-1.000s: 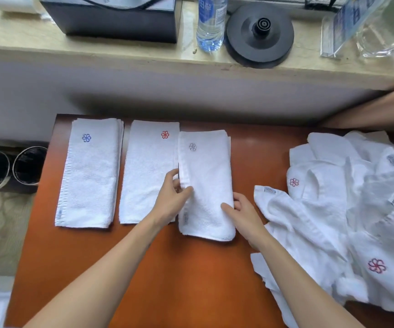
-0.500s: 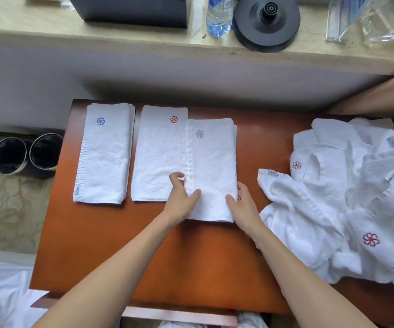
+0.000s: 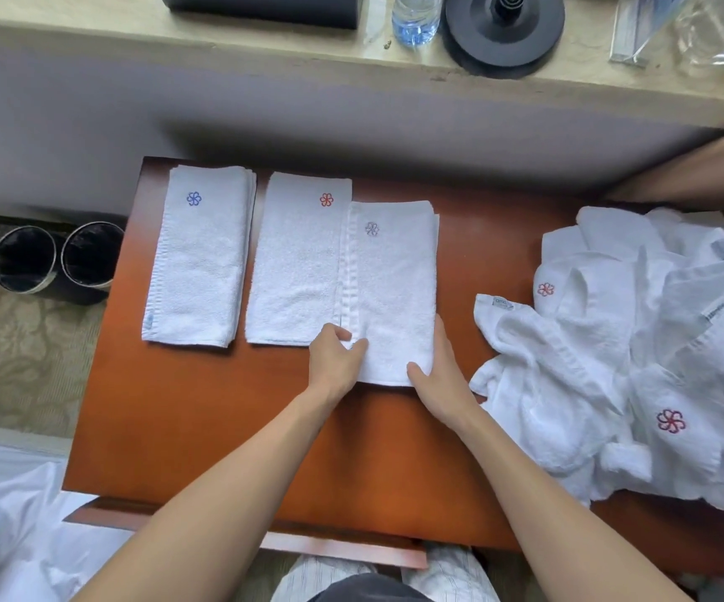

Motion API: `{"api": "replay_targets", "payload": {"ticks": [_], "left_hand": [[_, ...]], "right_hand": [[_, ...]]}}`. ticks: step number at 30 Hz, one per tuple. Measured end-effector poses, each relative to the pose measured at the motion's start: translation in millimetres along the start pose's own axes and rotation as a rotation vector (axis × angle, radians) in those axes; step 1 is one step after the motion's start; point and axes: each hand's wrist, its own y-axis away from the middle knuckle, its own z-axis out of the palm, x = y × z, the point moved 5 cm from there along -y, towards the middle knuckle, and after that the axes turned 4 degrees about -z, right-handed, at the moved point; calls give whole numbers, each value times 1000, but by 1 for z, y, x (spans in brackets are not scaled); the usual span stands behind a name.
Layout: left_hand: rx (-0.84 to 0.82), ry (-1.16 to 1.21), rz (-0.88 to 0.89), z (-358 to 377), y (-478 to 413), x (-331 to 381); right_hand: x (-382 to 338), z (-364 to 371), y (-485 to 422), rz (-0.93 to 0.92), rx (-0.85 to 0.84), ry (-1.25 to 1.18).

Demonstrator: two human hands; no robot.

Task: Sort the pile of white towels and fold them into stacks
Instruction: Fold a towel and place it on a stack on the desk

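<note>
Folded towel [image 3: 395,288] lies between our hands, long axis running away from us. Left hand [image 3: 336,358] pinches near-left corner; right hand [image 3: 438,375] grips near-right edge, thumb on top. Left edge overlaps red-flower stack [image 3: 295,271] beyond left hand; we judge rightward shift needed.

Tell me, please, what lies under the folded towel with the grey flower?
The grey-flower towel overlaps the red-flower towel at its left edge; further folded layers show at its right edge, the wooden table around it. Whatever lies beneath its middle is covered.
</note>
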Motion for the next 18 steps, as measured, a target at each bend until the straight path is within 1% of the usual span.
{"api": "replay_targets", "payload": {"ticks": [8,12,15,18], "left_hand": [[71,37,32,-8,3,-7],[75,23,63,-11,6,-6],[45,-30,78,-12,8,-3],[34,-96,133,-18,2,7]], "right_hand": [[7,8,-3,33,-45,-9],[9,7,-2,24,-54,-3],[10,6,0,19,-15,-21],[6,3,-6,42,63,-29]]}}
